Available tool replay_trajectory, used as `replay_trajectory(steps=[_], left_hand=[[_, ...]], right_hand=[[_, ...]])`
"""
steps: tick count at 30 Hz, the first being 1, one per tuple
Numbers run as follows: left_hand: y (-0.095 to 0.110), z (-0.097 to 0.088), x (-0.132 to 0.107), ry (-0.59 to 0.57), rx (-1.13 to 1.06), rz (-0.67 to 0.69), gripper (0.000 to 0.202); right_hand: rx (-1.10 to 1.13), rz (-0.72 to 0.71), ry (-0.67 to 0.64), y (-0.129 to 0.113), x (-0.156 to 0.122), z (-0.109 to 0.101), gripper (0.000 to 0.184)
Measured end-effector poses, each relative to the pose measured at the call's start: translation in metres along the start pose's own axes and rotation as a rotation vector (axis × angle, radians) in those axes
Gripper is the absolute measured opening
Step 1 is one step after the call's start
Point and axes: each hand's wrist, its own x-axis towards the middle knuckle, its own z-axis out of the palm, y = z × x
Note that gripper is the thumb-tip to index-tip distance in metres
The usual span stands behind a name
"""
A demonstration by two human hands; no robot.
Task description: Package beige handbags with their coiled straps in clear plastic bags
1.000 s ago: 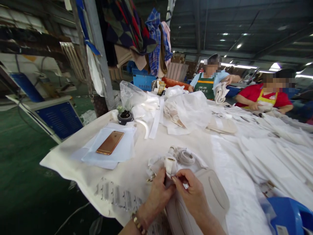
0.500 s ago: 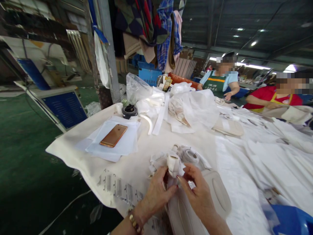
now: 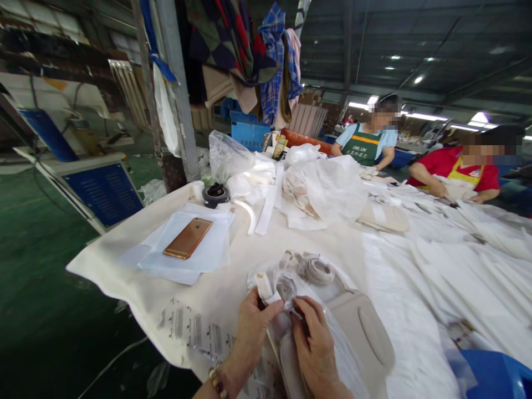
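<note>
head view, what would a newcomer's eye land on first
Probably the copper-coloured phone, lying on pale sheets at the left of the table. Next come the left hand, holding a white wrapped piece, and the right hand at clear plastic, both front and centre. Beyond the table, patterned clothes hang beside a grey post.

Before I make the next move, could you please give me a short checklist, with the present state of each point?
1. Left hand has hold of the white piece: ok, between thumb and fingers.
2. Right hand has a firm grip: cannot tell, the fingertips' contact is unclear.
3. Farther coiled strap lies apart from both hands: ok, beyond them.
4. Beige panel is uncovered: not ok, clear plastic overlaps its left part.
5. Phone is away from the hands: ok, on the pale sheets at left.
</note>
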Motion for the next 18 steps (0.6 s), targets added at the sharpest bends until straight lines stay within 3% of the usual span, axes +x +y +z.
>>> replay_trajectory(steps=[9, 14, 18], left_hand=[[-0.007, -0.008, 0.001, 0.035, -0.060, 0.031, 0.046], [-0.024, -0.021, -0.007, 0.071, 0.004, 0.177, 0.059], [-0.031, -0.022, -0.013, 0.142, 0.123, 0.337, 0.049]], right_hand=[[0.077, 0.071, -0.005, -0.001, 0.004, -0.005, 0.020], [0.076, 0.104, 0.005, 0.002, 0.001, -0.007, 0.018], [0.075, 0.010, -0.011, -0.007, 0.003, -0.009, 0.023]])
